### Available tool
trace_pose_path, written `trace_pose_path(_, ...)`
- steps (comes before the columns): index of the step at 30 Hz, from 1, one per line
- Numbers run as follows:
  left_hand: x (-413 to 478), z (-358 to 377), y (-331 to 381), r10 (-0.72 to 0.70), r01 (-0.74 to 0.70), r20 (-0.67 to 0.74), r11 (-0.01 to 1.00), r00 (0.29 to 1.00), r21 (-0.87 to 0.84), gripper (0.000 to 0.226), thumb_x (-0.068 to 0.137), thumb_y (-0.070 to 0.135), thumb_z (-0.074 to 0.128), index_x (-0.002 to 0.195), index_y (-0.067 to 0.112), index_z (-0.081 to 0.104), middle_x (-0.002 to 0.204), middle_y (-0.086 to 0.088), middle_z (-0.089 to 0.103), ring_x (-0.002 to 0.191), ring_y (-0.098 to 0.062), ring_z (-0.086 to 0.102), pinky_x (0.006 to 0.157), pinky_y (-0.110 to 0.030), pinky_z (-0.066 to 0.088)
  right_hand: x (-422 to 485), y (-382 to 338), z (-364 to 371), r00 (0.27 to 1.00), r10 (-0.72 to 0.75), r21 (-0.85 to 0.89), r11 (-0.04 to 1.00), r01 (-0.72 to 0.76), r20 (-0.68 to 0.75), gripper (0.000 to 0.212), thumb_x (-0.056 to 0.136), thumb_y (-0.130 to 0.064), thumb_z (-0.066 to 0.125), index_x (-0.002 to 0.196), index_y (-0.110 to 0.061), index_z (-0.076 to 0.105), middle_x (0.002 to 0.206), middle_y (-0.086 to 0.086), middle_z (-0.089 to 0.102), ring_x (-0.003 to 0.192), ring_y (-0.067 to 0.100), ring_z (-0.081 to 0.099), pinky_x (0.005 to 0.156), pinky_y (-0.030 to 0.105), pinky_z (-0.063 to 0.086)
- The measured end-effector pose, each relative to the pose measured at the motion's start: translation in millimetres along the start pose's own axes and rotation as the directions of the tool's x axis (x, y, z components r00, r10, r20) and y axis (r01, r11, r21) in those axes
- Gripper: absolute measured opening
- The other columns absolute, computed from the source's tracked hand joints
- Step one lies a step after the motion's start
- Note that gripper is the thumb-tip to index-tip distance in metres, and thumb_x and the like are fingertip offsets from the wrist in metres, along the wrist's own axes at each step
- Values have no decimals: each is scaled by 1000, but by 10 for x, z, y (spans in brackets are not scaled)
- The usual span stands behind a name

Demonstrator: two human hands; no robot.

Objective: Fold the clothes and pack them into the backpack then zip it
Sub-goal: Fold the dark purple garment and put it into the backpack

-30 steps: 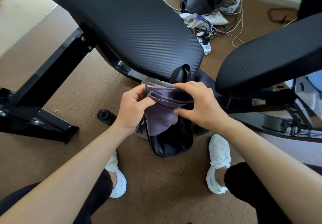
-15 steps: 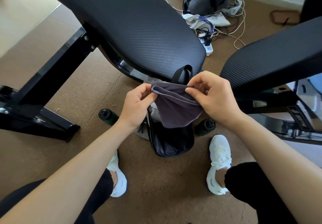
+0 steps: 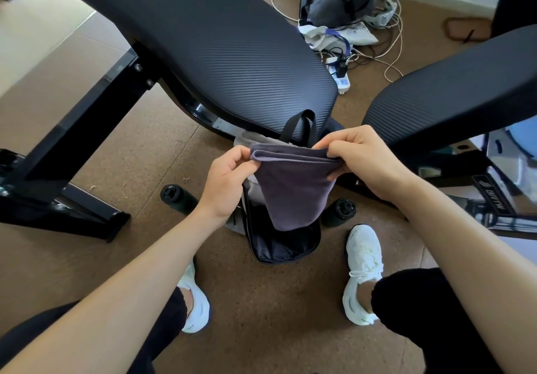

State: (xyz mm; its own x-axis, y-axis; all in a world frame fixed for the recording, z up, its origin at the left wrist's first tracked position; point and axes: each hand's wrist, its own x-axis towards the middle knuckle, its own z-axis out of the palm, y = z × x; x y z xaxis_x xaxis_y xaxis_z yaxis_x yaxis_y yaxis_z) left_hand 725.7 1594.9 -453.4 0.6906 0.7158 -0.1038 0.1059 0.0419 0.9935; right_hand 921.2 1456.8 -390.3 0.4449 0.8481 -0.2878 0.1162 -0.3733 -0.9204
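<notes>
Head view: our left hand (image 3: 229,181), right hand (image 3: 366,164) pinch top corners of purple garment (image 3: 293,190) — hangs lengthwise above open backpack (image 3: 279,245).

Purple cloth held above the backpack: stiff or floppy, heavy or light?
Likely floppy: the cloth hangs limp below the top edge that the left hand and right hand pinch. Probably light, since fingertip pinches alone carry it. It would likely droop sideways if one hand let go.
</notes>
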Motion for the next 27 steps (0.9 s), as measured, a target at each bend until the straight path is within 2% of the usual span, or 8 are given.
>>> trace_pose_path(2,-9,22,31,2,0,40,999,999,-40,13,92,15,55,90,12,68,89,-6,68,87,-18,60,83,-36,47,-27,-1,-35,998,-52,-149,987,56,32,22,87,-34,62,88,-21,81,87,2,77,82,13,69,71,35,53)
trace_pose_path(4,-24,60,73,10,-3,102,998,995,-69,13,91,12,53,91,9,66,86,-4,67,84,-15,59,78,-28,47,-66,1,-19,991,-102,-376,918,126,83,25,84,-51,73,99,-31,78,87,-3,75,87,13,69,82,36,51)
trace_pose_path(8,-39,134,125,21,-3,213,996,977,-84,24,92,11,55,83,26,71,80,4,69,77,-10,60,72,-23,47,-41,35,223,946,-270,-669,671,320,182,77,67,-77,64,129,-33,63,108,-16,70,104,7,63,100,41,42)
trace_pose_path(13,-31,107,142,45,-21,213,994,976,-110,15,93,10,54,94,13,69,88,-2,69,85,-14,60,78,-25,48,17,119,400,899,-404,-601,681,418,167,27,93,-44,64,89,-18,62,71,-9,59,68,15,56,68,44,49)
trace_pose_path(17,-32,57,67,57,-36,247,995,967,-88,13,91,8,58,103,8,65,93,-7,65,89,-19,60,82,-32,48,14,128,394,863,-490,-622,639,453,125,32,100,-44,49,92,-17,65,78,-7,61,75,18,60,68,45,50)
trace_pose_path(20,-66,106,-70,69,-86,331,996,941,39,29,85,-2,74,112,4,64,99,-7,70,95,-17,68,82,-31,55,-8,115,352,820,-559,-594,621,511,121,25,101,-35,55,96,-13,67,82,-5,63,77,17,61,69,44,50)
trace_pose_path(23,-106,156,-231,-1,-84,317,963,948,256,31,80,18,86,105,7,73,98,-2,78,94,-15,74,78,-38,60,-30,95,249,796,-603,-577,633,516,50,22,102,-29,60,94,-10,68,80,-2,65,77,17,61,69,42,50)
trace_pose_path(27,-113,106,-447,-111,-55,349,900,930,433,46,73,43,81,93,3,75,88,-10,78,85,-27,75,77,-55,58,-11,144,22,801,-584,-563,710,423,-135,31,101,-31,59,92,-3,67,78,5,65,75,22,61,70,45,49)
